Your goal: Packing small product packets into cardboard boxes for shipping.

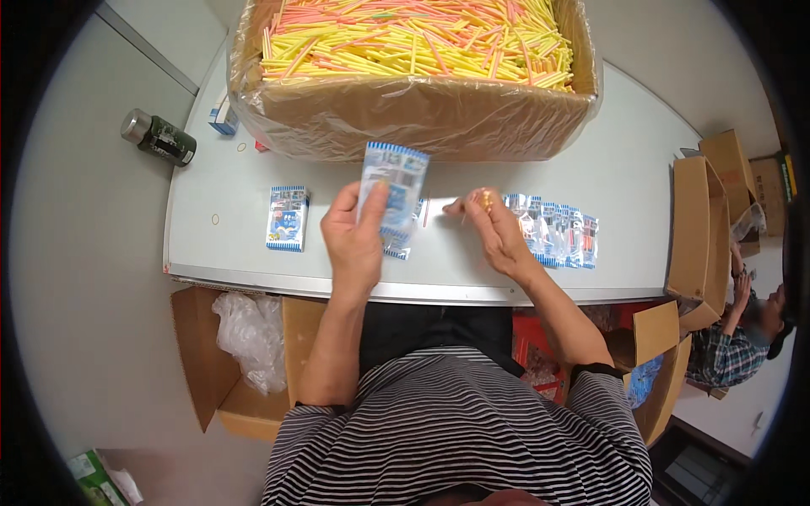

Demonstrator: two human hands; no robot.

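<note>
My left hand (354, 240) is closed round a blue-and-white printed packet (395, 181), its thumb across the front, raised above the table. Beneath it, partly covered, lies another blue-edged packet (396, 251). To the right, my right hand (502, 240) is bent inward with its fingers curled. A small golden-brown bunch (483, 199) shows at those fingers, perhaps rubber bands; its kind is unclear. Beside this hand, a row of overlapping clear packets with blue edges (557, 232) lies on the table. Left of my left hand sits a neat stack of similar packets (288, 219).
A large plastic-lined carton (413, 118) of yellow and pink straws (405, 46) stands at the back of the white table (211, 253). A dark flask (160, 137) is at far left. Open cartons flank me below the edge. Another person (734, 337) is at far right.
</note>
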